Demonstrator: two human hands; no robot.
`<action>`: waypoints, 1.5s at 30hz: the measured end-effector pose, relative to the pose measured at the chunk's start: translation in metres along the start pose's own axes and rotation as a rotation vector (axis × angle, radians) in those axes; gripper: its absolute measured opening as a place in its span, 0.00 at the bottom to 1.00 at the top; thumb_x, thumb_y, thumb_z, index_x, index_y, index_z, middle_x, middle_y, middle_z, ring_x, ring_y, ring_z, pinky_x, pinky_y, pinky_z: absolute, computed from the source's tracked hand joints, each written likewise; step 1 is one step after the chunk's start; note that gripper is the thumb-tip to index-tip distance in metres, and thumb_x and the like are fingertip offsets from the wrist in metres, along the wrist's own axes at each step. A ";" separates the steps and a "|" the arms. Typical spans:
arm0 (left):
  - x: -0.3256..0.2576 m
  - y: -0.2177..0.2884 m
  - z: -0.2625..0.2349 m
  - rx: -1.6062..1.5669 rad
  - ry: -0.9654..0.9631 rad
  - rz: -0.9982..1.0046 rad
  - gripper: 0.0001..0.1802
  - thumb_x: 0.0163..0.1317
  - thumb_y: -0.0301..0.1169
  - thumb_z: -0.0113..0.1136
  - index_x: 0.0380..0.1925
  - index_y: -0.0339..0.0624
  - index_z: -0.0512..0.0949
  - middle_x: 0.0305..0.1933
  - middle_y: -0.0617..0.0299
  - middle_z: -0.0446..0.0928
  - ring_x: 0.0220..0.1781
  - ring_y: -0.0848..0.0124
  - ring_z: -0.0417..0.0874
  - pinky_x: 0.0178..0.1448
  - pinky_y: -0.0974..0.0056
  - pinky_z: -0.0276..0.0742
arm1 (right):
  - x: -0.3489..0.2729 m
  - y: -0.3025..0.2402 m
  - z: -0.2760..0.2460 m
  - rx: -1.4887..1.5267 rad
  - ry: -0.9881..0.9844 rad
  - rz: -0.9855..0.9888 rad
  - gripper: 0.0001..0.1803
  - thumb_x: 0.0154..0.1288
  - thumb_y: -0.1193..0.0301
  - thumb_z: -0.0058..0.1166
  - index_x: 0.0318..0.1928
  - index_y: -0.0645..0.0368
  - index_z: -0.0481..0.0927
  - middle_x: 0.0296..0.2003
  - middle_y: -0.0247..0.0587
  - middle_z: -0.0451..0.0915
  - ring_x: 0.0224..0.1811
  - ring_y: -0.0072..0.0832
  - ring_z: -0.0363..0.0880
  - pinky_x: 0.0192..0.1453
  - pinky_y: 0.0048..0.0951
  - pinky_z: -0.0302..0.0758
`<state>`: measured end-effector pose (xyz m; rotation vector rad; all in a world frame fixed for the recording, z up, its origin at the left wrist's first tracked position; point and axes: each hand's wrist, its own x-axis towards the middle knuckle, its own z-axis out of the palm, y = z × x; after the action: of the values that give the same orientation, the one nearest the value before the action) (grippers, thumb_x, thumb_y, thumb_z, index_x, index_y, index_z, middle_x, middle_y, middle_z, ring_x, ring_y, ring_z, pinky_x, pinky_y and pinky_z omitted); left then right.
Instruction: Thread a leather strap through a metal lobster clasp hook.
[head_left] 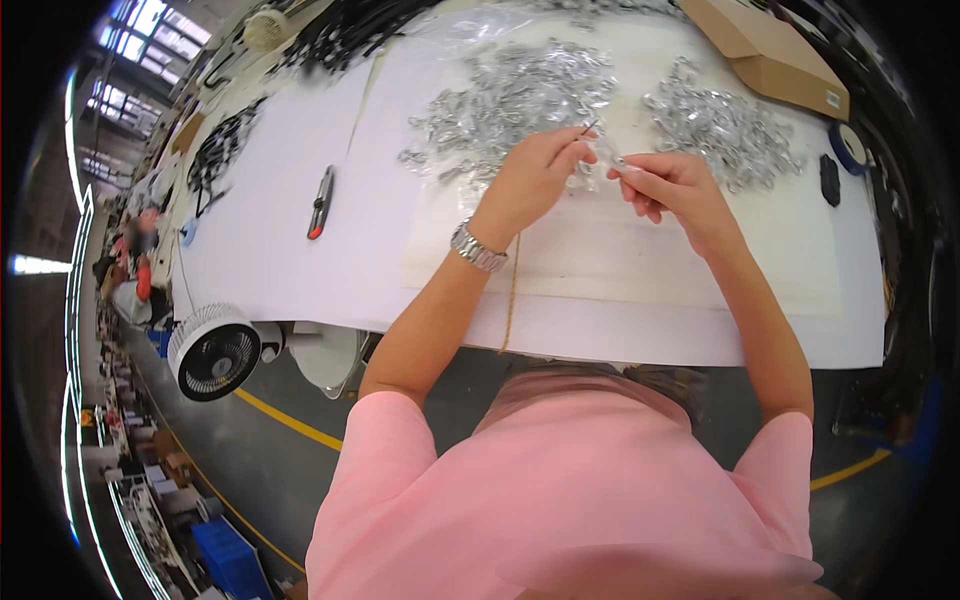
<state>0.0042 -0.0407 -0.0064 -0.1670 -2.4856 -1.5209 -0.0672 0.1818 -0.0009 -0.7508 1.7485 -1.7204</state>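
My left hand (pixel 537 178), with a metal-band watch (pixel 478 247) on its wrist, is closed in a pinch. A thin brown tip sticks up past its fingers, and a tan cord (pixel 512 295) hangs from under the hand over the table's near edge. The cord's run inside the hand is hidden. My right hand (pixel 675 190) pinches a small, clear, shiny piece (pixel 617 162) close to the left fingertips. Beyond the hands lies a wide heap of small silvery pieces in clear wrapping (pixel 510 100). A smaller heap of similar pieces (pixel 720 130) lies to the right.
A utility knife (pixel 321 203) lies left on the white table (pixel 270 270). Black straps (pixel 222 150) lie farther left. At the right are a cardboard box (pixel 775 55), a tape roll (pixel 850 148) and a black object (pixel 829 180). A fan (pixel 215 355) stands by the near left edge.
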 end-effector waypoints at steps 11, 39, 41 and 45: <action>-0.010 0.032 0.016 -0.191 -0.310 -0.033 0.23 0.77 0.27 0.45 0.69 0.36 0.72 0.34 0.65 0.86 0.30 0.80 0.73 0.35 0.73 0.73 | -0.007 0.013 0.014 -0.173 0.203 -0.170 0.12 0.73 0.70 0.57 0.43 0.67 0.88 0.26 0.31 0.83 0.24 0.16 0.76 0.28 0.22 0.70; 0.007 -0.009 0.001 -0.463 0.174 -0.202 0.13 0.75 0.30 0.54 0.46 0.36 0.86 0.25 0.68 0.80 0.19 0.84 0.69 0.22 0.75 0.60 | 0.057 0.022 0.006 -1.324 0.342 -0.306 0.17 0.67 0.63 0.63 0.49 0.62 0.84 0.44 0.50 0.87 0.40 0.41 0.88 0.44 0.41 0.83; 0.009 -0.010 0.002 -0.451 0.177 -0.194 0.13 0.75 0.30 0.55 0.45 0.36 0.87 0.25 0.68 0.80 0.19 0.84 0.69 0.21 0.75 0.60 | 0.069 0.025 0.004 -1.507 0.243 -0.215 0.13 0.62 0.66 0.62 0.41 0.62 0.85 0.39 0.52 0.87 0.42 0.48 0.87 0.46 0.48 0.82; 0.007 -0.011 -0.003 -0.394 0.239 -0.182 0.13 0.74 0.31 0.56 0.44 0.36 0.87 0.24 0.68 0.80 0.18 0.84 0.69 0.21 0.75 0.61 | 0.078 0.018 0.003 -1.650 0.155 -0.101 0.11 0.62 0.66 0.61 0.39 0.61 0.86 0.36 0.50 0.86 0.43 0.47 0.87 0.47 0.47 0.81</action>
<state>-0.0047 -0.0492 -0.0130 0.1739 -2.0445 -1.9640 -0.1183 0.1228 -0.0201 -1.2754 3.0623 0.0442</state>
